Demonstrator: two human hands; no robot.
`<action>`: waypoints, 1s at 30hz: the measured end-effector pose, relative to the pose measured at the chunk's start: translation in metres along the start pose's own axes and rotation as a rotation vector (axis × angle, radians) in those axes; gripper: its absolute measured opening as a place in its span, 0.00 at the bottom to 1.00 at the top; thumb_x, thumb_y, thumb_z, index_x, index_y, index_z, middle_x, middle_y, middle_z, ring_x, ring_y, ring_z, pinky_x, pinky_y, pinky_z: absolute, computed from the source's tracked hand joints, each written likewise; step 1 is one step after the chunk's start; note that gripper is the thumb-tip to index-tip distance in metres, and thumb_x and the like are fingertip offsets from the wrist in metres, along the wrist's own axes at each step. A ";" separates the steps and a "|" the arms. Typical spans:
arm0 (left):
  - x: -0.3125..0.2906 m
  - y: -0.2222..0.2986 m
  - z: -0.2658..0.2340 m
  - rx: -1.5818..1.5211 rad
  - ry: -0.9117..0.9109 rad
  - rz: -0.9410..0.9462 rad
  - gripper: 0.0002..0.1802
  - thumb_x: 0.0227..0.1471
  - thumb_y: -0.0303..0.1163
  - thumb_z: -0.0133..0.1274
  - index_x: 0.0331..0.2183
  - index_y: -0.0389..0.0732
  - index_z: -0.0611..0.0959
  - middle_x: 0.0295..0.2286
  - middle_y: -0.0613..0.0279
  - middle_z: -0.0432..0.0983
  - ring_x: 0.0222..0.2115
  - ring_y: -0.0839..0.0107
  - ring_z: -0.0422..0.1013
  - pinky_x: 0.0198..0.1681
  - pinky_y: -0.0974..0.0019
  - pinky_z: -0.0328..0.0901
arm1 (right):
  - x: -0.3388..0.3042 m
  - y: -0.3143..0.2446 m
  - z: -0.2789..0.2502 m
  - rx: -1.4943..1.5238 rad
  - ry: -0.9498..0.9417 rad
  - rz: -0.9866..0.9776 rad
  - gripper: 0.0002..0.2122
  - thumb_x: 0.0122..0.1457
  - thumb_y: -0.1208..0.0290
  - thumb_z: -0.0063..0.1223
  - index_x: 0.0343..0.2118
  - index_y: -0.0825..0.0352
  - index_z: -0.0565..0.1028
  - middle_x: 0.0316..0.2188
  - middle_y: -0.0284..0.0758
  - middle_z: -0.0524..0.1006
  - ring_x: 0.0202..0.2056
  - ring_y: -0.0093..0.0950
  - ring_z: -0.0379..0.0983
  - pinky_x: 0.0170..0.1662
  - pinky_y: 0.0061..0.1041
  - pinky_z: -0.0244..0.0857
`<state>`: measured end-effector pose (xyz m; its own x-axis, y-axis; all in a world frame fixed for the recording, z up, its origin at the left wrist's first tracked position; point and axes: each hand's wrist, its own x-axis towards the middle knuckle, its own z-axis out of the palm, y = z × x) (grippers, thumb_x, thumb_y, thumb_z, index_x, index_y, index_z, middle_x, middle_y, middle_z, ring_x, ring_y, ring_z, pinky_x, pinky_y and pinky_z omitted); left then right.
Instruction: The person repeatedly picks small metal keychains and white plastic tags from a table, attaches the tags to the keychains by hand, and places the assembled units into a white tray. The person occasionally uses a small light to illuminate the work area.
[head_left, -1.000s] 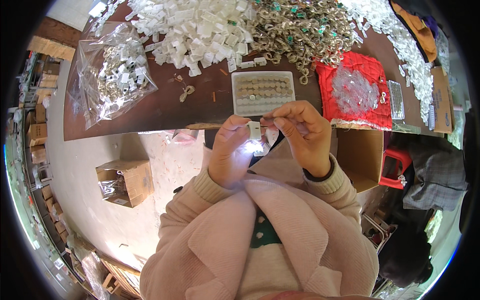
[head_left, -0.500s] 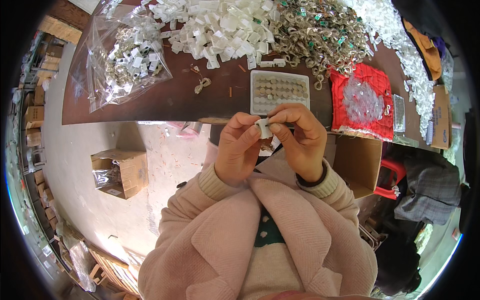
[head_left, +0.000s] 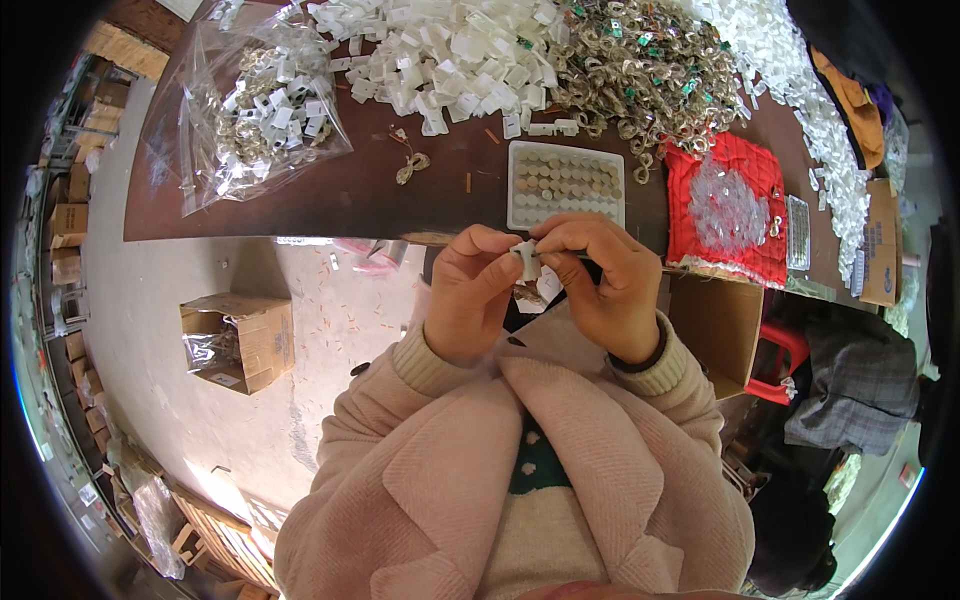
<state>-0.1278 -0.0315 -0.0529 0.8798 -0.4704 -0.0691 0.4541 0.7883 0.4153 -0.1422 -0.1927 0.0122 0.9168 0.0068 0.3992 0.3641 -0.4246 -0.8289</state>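
Observation:
Just in front of the table edge, my left hand and my right hand meet over a small white plastic case. The left thumb and fingers pinch one side of it. On its other side, the right thumb and forefinger press close against the top. Part of the case is covered by fingertips, so its inside cannot be made out. Beyond the hands lies a shallow white tray with rows of small round silvery discs.
Across the table lie a heap of white plastic cases, coiled wires with green boards, a clear bag of wired cases and a red cloth with clear pieces. Cardboard boxes stand below.
The white case has tilted slightly between my fingers, and the right hand has shifted a little to the right. The table things sit slightly differently in view.

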 end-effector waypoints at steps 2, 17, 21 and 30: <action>0.000 0.001 -0.004 0.058 0.000 0.058 0.06 0.58 0.19 0.54 0.39 0.37 0.78 0.38 0.59 0.78 0.38 0.73 0.75 0.43 0.68 0.70 | 0.002 -0.003 0.005 -0.037 -0.017 -0.007 0.07 0.53 0.87 0.56 0.33 0.69 0.77 0.34 0.41 0.80 0.34 0.34 0.80 0.37 0.25 0.73; -0.010 0.074 -0.039 0.160 0.337 0.157 0.11 0.61 0.35 0.50 0.39 0.37 0.79 0.31 0.62 0.74 0.25 0.72 0.66 0.28 0.69 0.59 | 0.113 0.041 0.108 -0.467 -0.312 -0.144 0.05 0.57 0.74 0.56 0.34 0.66 0.73 0.27 0.42 0.78 0.29 0.46 0.76 0.31 0.42 0.68; -0.015 0.080 -0.047 0.240 0.327 0.188 0.09 0.62 0.34 0.50 0.37 0.38 0.79 0.32 0.63 0.73 0.19 0.75 0.59 0.22 0.73 0.53 | 0.125 0.054 0.131 -0.728 -0.414 -0.136 0.05 0.56 0.71 0.57 0.33 0.65 0.74 0.26 0.40 0.78 0.29 0.44 0.76 0.31 0.41 0.68; -0.009 0.091 -0.031 0.590 0.461 0.357 0.12 0.56 0.23 0.58 0.44 0.35 0.81 0.30 0.65 0.77 0.27 0.82 0.68 0.25 0.81 0.61 | 0.113 0.010 0.088 -0.282 -0.469 -0.143 0.05 0.53 0.73 0.61 0.32 0.65 0.78 0.28 0.38 0.79 0.29 0.39 0.77 0.32 0.33 0.70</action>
<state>-0.0898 0.0568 -0.0429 0.9847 0.0798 -0.1547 0.1011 0.4616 0.8813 -0.0207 -0.1169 0.0147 0.8596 0.4566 0.2295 0.4913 -0.6146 -0.6172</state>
